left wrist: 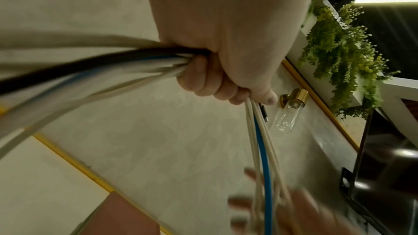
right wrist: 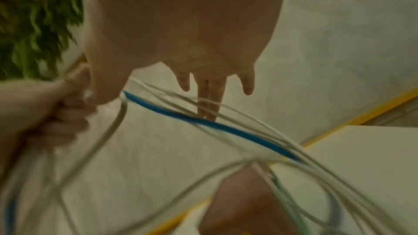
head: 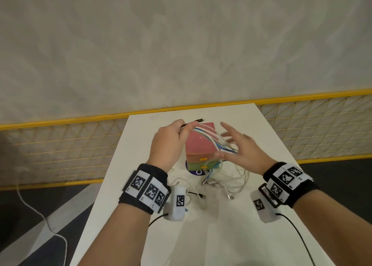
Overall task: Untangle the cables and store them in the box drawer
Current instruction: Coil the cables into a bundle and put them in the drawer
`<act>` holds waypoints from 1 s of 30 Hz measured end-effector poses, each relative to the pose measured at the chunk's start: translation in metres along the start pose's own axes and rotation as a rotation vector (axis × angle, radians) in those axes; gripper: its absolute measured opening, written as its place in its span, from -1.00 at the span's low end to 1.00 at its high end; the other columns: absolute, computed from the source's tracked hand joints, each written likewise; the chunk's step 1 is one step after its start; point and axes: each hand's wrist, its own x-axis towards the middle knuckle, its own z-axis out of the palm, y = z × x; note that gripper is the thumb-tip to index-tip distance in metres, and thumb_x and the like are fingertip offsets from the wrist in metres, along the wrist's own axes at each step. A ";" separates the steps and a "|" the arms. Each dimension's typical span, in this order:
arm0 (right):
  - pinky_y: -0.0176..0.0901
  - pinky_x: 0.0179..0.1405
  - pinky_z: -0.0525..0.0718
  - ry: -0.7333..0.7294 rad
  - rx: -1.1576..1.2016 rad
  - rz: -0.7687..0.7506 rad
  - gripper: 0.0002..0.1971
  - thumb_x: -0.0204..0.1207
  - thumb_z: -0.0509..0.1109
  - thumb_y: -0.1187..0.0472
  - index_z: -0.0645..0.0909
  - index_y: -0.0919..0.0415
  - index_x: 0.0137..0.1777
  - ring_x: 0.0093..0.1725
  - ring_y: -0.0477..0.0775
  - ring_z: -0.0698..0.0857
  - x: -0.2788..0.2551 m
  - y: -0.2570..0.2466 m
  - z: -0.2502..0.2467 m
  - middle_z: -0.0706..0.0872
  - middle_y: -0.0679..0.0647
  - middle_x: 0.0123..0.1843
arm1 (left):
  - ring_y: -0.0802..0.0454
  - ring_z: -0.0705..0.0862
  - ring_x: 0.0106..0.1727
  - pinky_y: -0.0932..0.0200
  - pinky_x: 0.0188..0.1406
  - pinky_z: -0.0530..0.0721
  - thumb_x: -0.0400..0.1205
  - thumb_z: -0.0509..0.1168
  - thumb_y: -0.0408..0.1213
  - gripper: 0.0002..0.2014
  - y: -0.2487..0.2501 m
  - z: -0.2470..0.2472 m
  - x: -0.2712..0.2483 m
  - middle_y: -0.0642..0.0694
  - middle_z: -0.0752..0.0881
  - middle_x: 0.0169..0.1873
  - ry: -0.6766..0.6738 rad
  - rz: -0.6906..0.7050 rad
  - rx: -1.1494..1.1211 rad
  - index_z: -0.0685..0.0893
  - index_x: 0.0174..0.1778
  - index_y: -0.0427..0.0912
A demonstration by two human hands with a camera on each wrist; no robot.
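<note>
Both forearms are bare, no sleeves. Each wrist wears a wide black band faced with white tiles printed with black square-code markers — three show on the left, more on the right band. Under each wrist hangs a white camera housing with its own marker and a thin black cable trailing back.

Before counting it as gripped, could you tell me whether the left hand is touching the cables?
Touching: the left wrist view shows the left hand curled round the cables.
</note>
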 end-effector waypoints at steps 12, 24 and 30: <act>-0.28 -0.28 0.54 -0.140 0.049 -0.064 -0.99 0.73 0.04 0.15 0.26 0.02 0.08 -0.37 -0.18 0.60 0.003 0.035 0.039 0.70 0.06 -0.19 | 0.16 0.28 -0.57 0.20 -0.53 0.20 0.73 0.18 0.01 -0.57 0.013 -0.021 0.012 0.07 0.29 -0.65 0.280 -0.064 -0.305 0.38 -0.47 0.03; -0.10 -0.04 0.48 -0.173 -0.538 0.304 -0.79 0.61 0.26 0.15 0.64 0.23 0.08 0.06 0.30 0.65 0.004 0.078 0.011 0.50 0.13 -0.05 | 0.13 0.24 -0.49 0.15 -0.48 0.23 0.74 0.14 0.04 -0.54 0.005 -0.024 0.012 0.09 0.28 -0.55 0.303 -0.106 -0.359 0.31 -0.47 -0.02; 0.03 0.19 0.60 0.116 -0.296 0.342 -0.29 0.42 0.48 0.38 0.29 0.22 0.55 0.16 0.35 0.62 0.006 0.083 -0.008 0.40 0.28 0.35 | 0.08 0.25 -0.46 0.08 -0.45 0.25 0.73 0.12 0.09 -0.55 0.003 -0.026 0.014 0.03 0.29 -0.51 0.300 -0.099 -0.408 0.34 -0.42 -0.09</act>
